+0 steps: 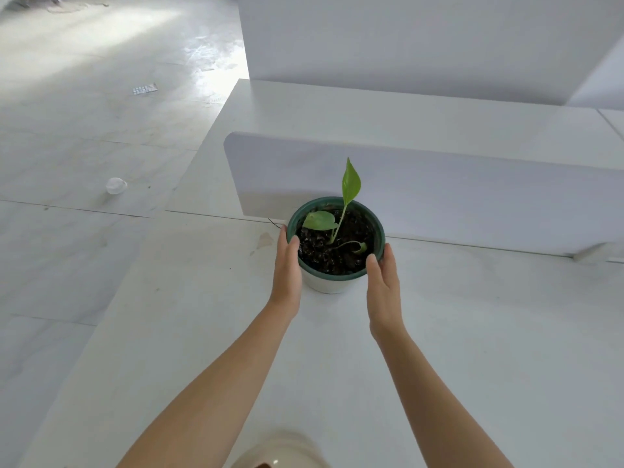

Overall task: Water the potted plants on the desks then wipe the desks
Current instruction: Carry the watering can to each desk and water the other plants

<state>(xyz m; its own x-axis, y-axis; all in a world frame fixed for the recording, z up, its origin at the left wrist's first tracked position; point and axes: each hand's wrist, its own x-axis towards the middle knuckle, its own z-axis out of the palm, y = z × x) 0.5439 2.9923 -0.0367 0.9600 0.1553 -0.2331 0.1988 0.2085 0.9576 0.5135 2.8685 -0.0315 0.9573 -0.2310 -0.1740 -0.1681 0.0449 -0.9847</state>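
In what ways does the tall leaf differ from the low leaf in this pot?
The tall leaf stands upright on a long stem, well above the rim of the pot; the low leaf lies almost flat just over the soil. The tall leaf is narrow and pointed, the low leaf broader and rounder. Both are green and grow in the same pot.

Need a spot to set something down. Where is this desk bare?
Bare desk lies right of the right hand, in front of the divider, and left of the left hand toward the desk's edge. Crowded only where hands flank the pot.
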